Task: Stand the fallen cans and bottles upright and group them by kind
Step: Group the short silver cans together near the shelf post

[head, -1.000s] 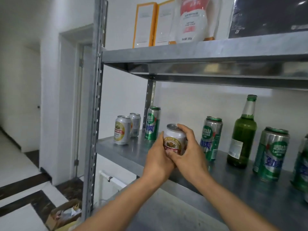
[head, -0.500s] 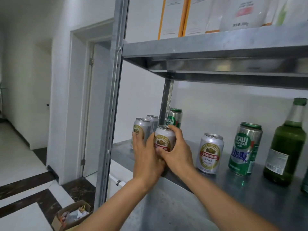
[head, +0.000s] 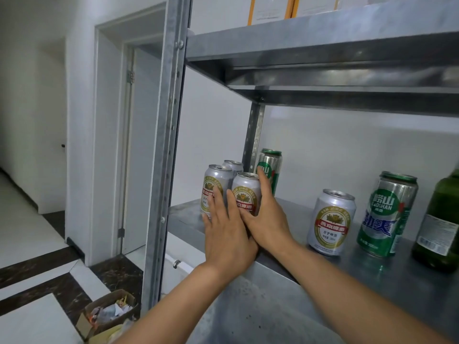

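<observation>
Head view, looking forward and down at a grey galvanised steel shelf (head: 372,276) with a dull, scuffed surface. Both bare hands meet at its left end around a short silver aluminium can with a red and gold label (head: 247,192), which stands upright.

The right hand (head: 267,220) cups this can, its fingers (head: 260,177) wrapped round the can's right side and the thumb across the lower front. The left hand (head: 223,227) lies flat, with straight fingers resting against that can and a matching silver can (head: 214,184) just beside it. It is probably steadying both while the held can is nudged into its group.

A third silver can (head: 233,165) stands close behind. A tall green-topped can (head: 270,165) stands behind the right fingers.

Further right, well apart and all upright, are a lone silver can of the same kind (head: 331,222), a tall green and silver can (head: 387,214) and a dark green glass bottle (head: 439,229). The lone silver can likely belongs with the trio.
</observation>
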